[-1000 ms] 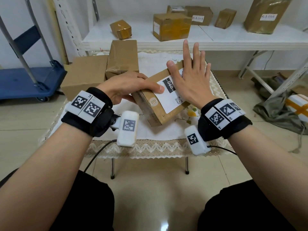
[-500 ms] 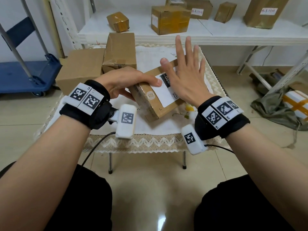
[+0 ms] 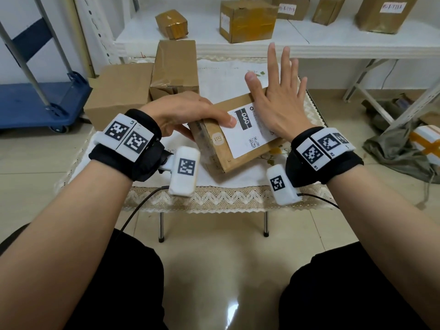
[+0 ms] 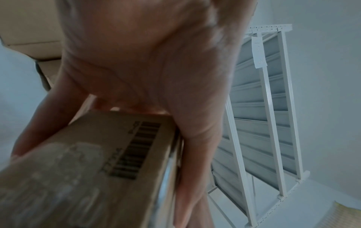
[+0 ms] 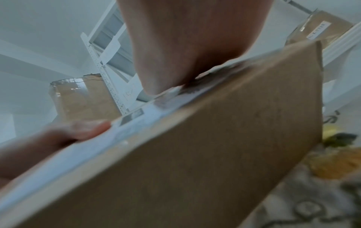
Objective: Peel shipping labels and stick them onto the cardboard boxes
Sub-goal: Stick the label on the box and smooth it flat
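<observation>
A brown cardboard box is held tilted over the small table, with a white shipping label marked 060 stuck on its top face. My left hand grips the box's left end, thumb on the label and fingers under the box. The left wrist view shows the box's side with a barcode against my palm. My right hand lies flat with fingers spread, its palm heel pressing the label's right part. The right wrist view shows the palm on the box's top edge.
Two plain cardboard boxes stand at the table's back left on the lace cloth. A white shelf behind carries several labelled boxes. A blue trolley stands at left, a grey bag at right on the floor.
My flat right hand has slid to the right across the label, uncovering its 060 print. The left hand keeps its grip on the box.
</observation>
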A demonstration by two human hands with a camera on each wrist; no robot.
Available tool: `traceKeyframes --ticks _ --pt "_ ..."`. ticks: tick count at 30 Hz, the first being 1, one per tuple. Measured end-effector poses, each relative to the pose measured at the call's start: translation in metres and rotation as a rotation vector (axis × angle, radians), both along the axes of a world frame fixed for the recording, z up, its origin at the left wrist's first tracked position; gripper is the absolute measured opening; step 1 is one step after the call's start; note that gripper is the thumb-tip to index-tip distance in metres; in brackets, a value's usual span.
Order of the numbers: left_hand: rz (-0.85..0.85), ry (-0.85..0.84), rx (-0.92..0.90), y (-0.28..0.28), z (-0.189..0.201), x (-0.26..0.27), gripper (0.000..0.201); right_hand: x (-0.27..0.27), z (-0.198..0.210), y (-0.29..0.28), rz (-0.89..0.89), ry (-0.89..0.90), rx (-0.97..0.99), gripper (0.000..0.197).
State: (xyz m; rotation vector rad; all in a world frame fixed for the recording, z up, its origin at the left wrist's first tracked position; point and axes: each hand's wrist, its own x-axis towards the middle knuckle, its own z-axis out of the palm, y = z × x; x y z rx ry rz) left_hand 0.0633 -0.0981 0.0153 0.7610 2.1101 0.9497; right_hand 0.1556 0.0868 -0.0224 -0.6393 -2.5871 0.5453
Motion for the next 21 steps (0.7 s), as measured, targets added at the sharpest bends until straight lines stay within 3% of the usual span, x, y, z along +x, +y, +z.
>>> traceKeyframes --ticks 14,21 --pt "-0.042 -0.03 0.013 0.0 0.0 -0.005 0.043 0.001 -0.001 -0.009 0.037 0.028 0.05 0.075" --pt "-0.038 0.0 -0.013 -0.004 0.0 -0.01 0.047 -0.001 0.002 -0.003 0.018 -0.018 -0.05 0.077"
